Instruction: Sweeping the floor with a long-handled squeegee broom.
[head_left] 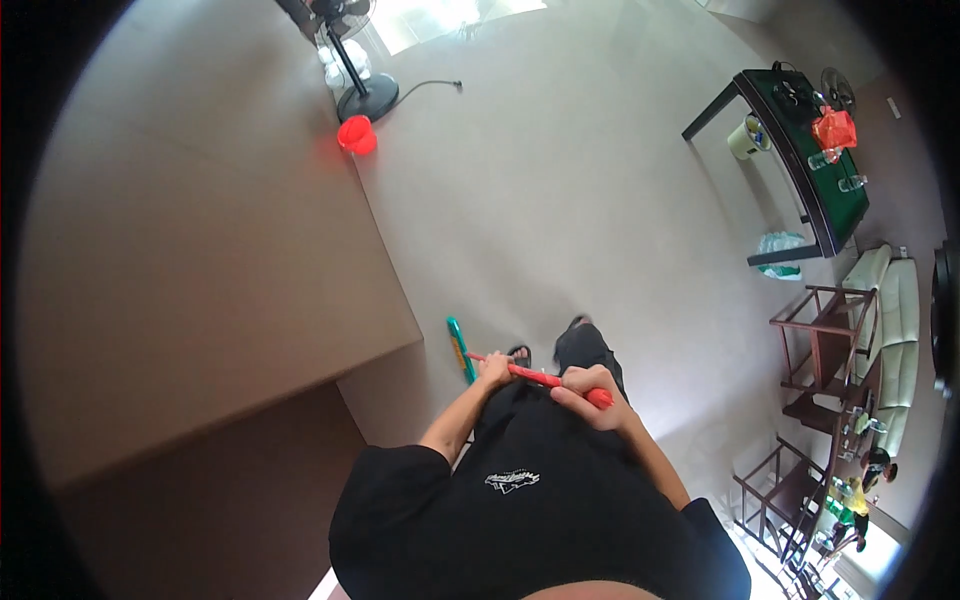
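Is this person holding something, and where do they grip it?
A red pole: the right hand grips it near its upper end, the left hand lower down, nearer the green head.

A red handle [535, 376] slants through my two hands, its rounded end jutting just past my right hand [592, 392] and its length running down to the left, past my left hand [495, 368]. At its far end, a narrow teal head [454, 327] with a yellow-orange strip lies crosswise to the handle, low over the pale floor [560, 200]; whether the two touch, I cannot tell.
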